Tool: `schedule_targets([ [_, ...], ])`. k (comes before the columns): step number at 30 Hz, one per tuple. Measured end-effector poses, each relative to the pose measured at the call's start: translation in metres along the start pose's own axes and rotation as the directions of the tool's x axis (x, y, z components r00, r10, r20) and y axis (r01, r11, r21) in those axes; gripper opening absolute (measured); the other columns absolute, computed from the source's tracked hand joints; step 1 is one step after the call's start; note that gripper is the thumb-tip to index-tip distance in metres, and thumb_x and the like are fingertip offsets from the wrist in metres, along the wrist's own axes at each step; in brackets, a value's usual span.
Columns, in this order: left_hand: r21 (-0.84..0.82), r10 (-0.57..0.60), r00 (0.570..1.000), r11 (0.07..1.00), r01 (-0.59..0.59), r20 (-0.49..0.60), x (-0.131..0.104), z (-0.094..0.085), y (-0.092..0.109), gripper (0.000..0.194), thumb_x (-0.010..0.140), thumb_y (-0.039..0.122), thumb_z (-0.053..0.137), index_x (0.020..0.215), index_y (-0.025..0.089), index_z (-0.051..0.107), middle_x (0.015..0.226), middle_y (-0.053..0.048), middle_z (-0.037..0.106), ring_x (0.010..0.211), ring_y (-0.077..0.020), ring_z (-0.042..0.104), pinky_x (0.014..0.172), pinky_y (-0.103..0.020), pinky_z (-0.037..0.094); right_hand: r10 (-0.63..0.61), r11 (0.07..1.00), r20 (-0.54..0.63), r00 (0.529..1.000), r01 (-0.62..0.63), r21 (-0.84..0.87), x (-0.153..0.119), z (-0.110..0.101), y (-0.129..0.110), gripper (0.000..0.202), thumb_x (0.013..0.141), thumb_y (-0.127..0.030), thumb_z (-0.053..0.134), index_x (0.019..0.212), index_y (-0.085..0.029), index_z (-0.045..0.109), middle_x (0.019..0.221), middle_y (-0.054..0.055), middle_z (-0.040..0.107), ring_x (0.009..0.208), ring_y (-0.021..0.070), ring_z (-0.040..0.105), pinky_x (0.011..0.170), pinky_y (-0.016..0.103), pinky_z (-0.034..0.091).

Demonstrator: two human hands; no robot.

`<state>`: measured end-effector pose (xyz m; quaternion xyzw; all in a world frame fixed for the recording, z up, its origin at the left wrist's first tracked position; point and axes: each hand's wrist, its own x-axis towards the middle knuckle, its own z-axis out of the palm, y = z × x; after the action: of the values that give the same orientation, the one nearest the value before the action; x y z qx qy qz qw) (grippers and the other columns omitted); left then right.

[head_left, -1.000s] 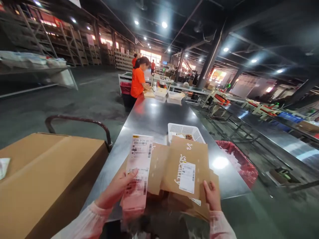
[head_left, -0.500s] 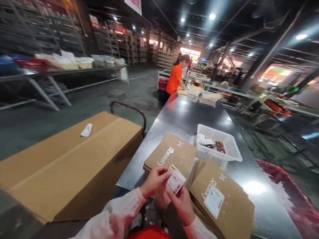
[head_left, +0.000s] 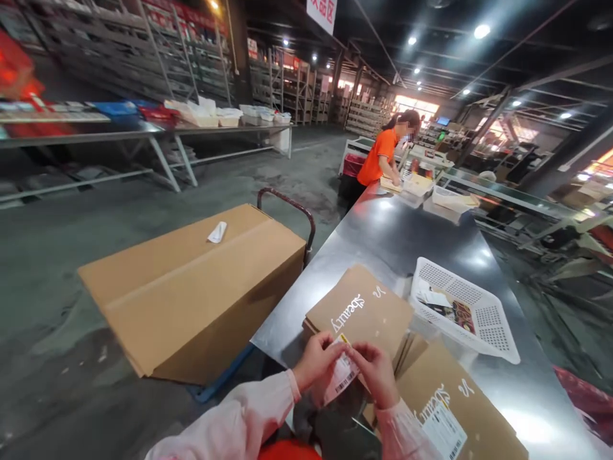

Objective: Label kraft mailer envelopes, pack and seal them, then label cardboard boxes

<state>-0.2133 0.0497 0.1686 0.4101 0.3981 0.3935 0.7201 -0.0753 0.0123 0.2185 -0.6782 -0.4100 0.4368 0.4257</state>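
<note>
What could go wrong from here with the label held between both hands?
1. The shipping label is pinched between the left hand and right hand at the table's near edge; a loose grip could drop it to the floor.
2. It looks curled, so it might crease or stick to itself.
3. The unlabelled mailer lies beside a labelled mailer; the label could land on the wrong one.

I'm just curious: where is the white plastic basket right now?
The white basket sits on the steel table, right of the person's hands, beside the brown envelope printed "beauty".
</note>
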Motion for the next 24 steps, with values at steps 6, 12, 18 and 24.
schedule_targets([
  [6,0.043,-0.08,0.996,0.996,0.082,-0.037,0.01,-0.008,-0.017,0.054,0.051,0.062,0.077,0.052,0.02,0.044,0.051,0.005,0.045,0.054,-0.0104,0.04,0.055,-0.025,0.03,-0.04,0.991,-0.025,0.999,0.036,-0.129,0.011,-0.003,0.009,0.055,0.05,-0.07,0.078,0.073,-0.02,0.075,0.073,0.009,0.075,0.07,0.0283,0.068,0.068,0.041,0.056],
  [12,-0.045,-0.215,0.962,0.973,0.226,0.167,0.023,-0.01,-0.026,0.036,0.05,0.043,0.082,0.066,0.014,0.067,0.059,0.001,0.061,0.059,-0.014,0.052,0.058,-0.026,0.039,-0.206,0.92,-0.183,0.961,0.127,-0.371,0.054,-0.024,0.022,0.039,0.058,-0.059,0.075,0.064,-0.02,0.073,0.086,0.011,0.072,0.087,0.0304,0.066,0.082,0.044,0.053],
  [18,-0.022,-0.319,0.867,0.935,0.354,0.382,-0.004,-0.051,-0.054,0.034,0.047,0.037,0.082,0.072,0.015,0.076,0.077,-0.006,0.073,0.076,-0.0246,0.063,0.079,-0.038,0.048,-0.255,0.761,-0.364,0.896,-0.046,-0.647,0.117,-0.05,0.021,0.028,0.066,-0.04,0.073,0.076,-0.014,0.073,0.108,0.018,0.065,0.105,0.0333,0.06,0.096,0.047,0.044],
  [24,0.105,-0.351,0.798,0.933,0.345,0.491,-0.055,-0.102,-0.05,0.043,0.054,0.056,0.081,0.078,0.02,0.079,0.083,-0.009,0.075,0.077,-0.0285,0.066,0.077,-0.04,0.049,-0.354,0.63,-0.222,0.909,0.056,-0.775,0.107,-0.015,0.031,0.06,0.074,-0.047,0.069,0.125,-0.017,0.06,0.146,0.02,0.045,0.138,0.0429,0.034,0.109,0.062,0.026],
])
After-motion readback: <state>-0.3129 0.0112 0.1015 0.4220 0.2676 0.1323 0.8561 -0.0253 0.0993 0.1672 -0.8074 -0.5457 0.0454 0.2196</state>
